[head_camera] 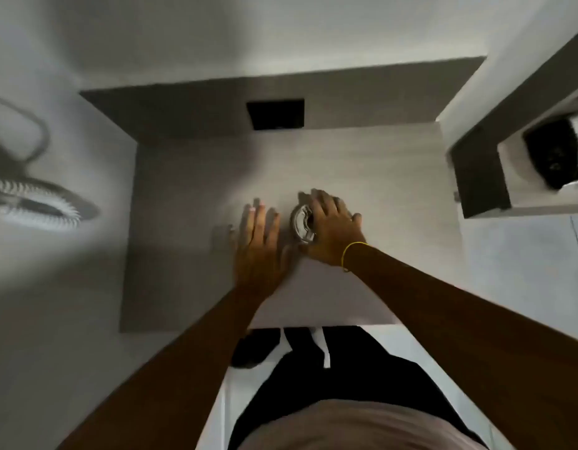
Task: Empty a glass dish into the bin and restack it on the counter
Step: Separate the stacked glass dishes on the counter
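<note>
Head cam, nearest first: person's torso and dark trousers at the bottom edge, both bare forearms reaching fwd over a grey wood-grain counter (362,164). Left hand (260,241) lies flat, fingers spread, grasping nothing, just beside the glass dish (301,224); right hand (331,230), yellow band (350,253) at the wrist, covers the dish from above w/ fingers curled round its rim, dish sitting mid-counter. Farther back: dark square cut-out (275,113) in the counter's raised rear section, and at far right an open box unit (521,164) w/ something black and white inside, too blurred to ID.
</note>
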